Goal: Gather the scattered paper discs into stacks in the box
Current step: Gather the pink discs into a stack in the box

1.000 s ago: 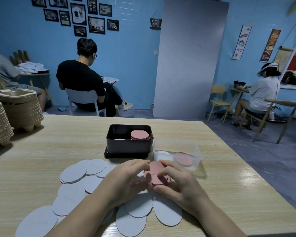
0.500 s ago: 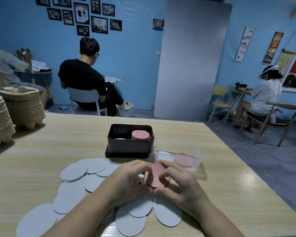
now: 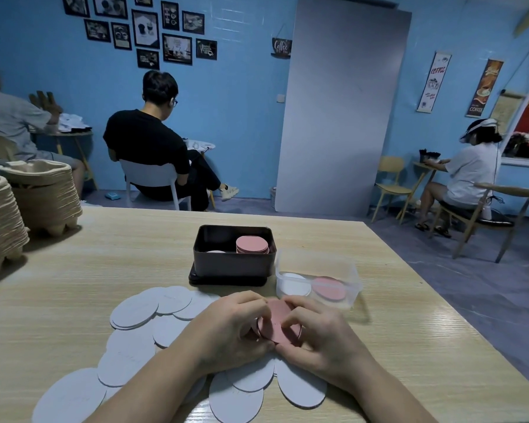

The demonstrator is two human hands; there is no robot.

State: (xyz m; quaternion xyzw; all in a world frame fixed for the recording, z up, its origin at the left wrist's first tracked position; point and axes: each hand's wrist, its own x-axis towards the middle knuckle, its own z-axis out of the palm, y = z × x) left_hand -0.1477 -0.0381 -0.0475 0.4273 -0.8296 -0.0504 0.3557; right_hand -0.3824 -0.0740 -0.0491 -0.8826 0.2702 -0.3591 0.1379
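— White paper discs (image 3: 135, 306): where do they lie?
— Fanned on the surface (image 3: 104, 254), left of and beneath the fingers (image 3: 298, 312).
— And the hands?
— Fingers of the left hand (image 3: 226, 328) and right hand (image 3: 324, 340) curl round a small stack of pink discs (image 3: 277, 323), gripping its edge. Beyond the fingers the black box (image 3: 232, 264) holds a pink stack (image 3: 252, 244); a clear tub (image 3: 318, 261) stands to its right.

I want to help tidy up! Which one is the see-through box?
Start at the pale wooden table. Near its middle stands a dark rectangular box; the clear plastic tub sits just to its right. It alone is see-through, showing a white paper disc beside a pink paper disc inside.
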